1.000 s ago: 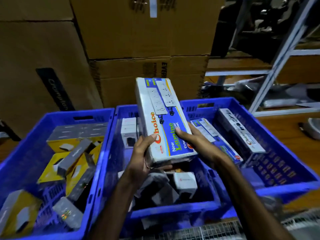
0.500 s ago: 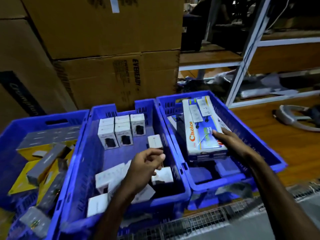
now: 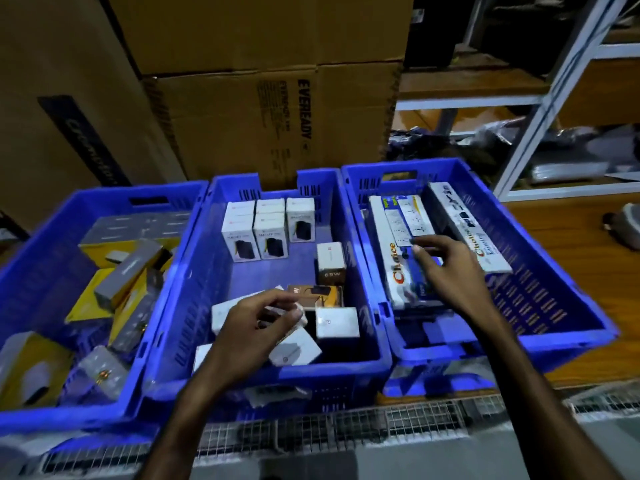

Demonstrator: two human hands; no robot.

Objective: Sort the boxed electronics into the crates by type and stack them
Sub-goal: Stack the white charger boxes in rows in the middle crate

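We see the long white-and-blue "Choice" extension-board box (image 3: 398, 251) lying flat in the right blue plastic crate (image 3: 568, 306), a second long white box (image 3: 467, 230) just beside it. Our right hand (image 3: 450, 271) hovers over that box, fingers loosely spread, gripping nothing. Left of that crate, the middle blue plastic crate (image 3: 194, 278) holds small white charger boxes (image 3: 256, 233); our left hand (image 3: 252, 327) hangs above its loose boxes, fingers curled, and we cannot tell whether it pinches anything.
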